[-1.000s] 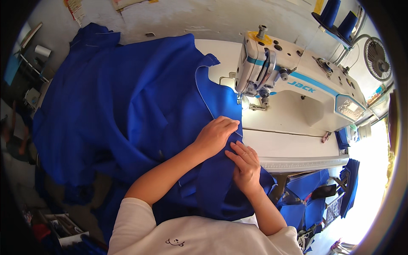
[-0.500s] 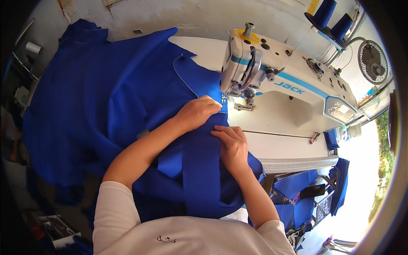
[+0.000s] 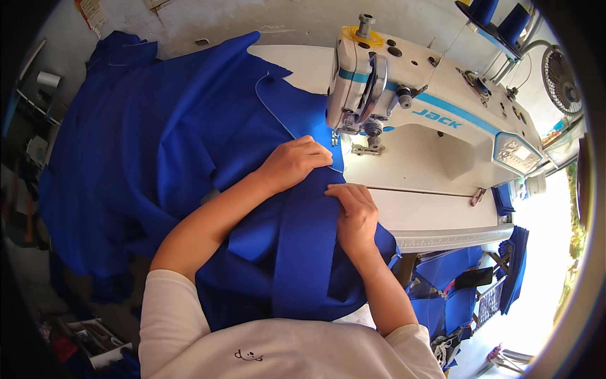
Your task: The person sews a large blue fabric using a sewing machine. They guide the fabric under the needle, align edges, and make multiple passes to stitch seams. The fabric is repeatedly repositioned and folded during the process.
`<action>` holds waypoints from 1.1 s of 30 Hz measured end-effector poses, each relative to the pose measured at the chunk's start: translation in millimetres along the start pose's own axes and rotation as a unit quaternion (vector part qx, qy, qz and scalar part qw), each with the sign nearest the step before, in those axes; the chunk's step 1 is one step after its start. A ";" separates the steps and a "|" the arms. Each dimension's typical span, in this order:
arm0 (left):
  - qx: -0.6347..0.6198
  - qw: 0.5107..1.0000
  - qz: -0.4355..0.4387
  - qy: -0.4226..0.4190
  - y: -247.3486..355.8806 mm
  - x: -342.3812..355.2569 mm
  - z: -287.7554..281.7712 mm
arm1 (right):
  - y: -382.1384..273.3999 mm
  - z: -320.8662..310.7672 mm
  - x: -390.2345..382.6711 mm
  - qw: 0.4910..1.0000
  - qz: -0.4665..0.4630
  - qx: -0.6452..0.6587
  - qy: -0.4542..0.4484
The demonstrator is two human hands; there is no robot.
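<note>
A large piece of blue fabric (image 3: 170,139) spreads over the table and down across my lap. Its pale stitched edge (image 3: 271,108) curves toward the sewing machine (image 3: 404,95). Just in front of the presser foot (image 3: 335,138), my left hand (image 3: 295,163) is closed, its fingertips pinching the fabric by a pale edge line. Nearer to me and to the right, my right hand (image 3: 356,211) grips the border of a long blue strip between thumb and curled fingers. The needle tip is too small to make out. A lamp lights the cloth beside the foot.
Blue thread cones (image 3: 512,24) stand on a holder at the upper right, near a small fan (image 3: 560,82). A control panel (image 3: 516,153) sits on the machine's right end. Folded blue pieces (image 3: 445,278) lie below the table's right side. An open box (image 3: 95,344) is at lower left.
The view has shifted slightly, so the machine appears a little higher and to the right. Both hands keep hold of the fabric and sit slightly farther from the presser foot.
</note>
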State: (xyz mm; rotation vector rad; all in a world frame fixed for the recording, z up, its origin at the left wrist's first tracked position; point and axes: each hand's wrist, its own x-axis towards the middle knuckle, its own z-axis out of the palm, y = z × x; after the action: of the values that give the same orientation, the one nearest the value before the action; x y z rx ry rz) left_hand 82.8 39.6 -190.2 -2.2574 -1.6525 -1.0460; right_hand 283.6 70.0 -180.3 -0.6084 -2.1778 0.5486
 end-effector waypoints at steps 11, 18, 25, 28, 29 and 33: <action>0.000 1.000 -0.012 -0.024 36.0 -11.8 -6.7 | 0.7 -3.4 -0.6 0.999 -0.043 -0.029 -0.018; -0.028 0.998 0.011 -0.058 11.9 -5.2 -13.6 | 0.6 8.1 9.5 0.999 -0.037 -0.037 -0.009; -0.029 0.995 0.013 -0.090 -23.4 16.8 -14.1 | 18.8 25.5 34.0 0.998 -0.046 -0.037 -0.001; 0.018 0.980 0.008 -0.196 -10.5 19.3 -26.5 | 22.8 20.5 26.5 0.998 -0.053 -0.005 -0.022; 0.060 0.973 0.017 -0.220 -3.7 22.4 -29.6 | 20.8 15.2 25.0 0.998 -0.051 0.006 -0.024; 0.183 0.965 0.092 -0.161 9.5 33.1 -16.0 | 15.8 6.1 23.4 0.999 -0.015 -0.012 -0.031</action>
State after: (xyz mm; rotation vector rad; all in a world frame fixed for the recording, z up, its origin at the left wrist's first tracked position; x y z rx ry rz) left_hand 89.1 53.7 -155.5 -2.3490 -1.5445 -0.3089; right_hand 269.3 95.0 -179.3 -0.5788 -2.2502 0.5322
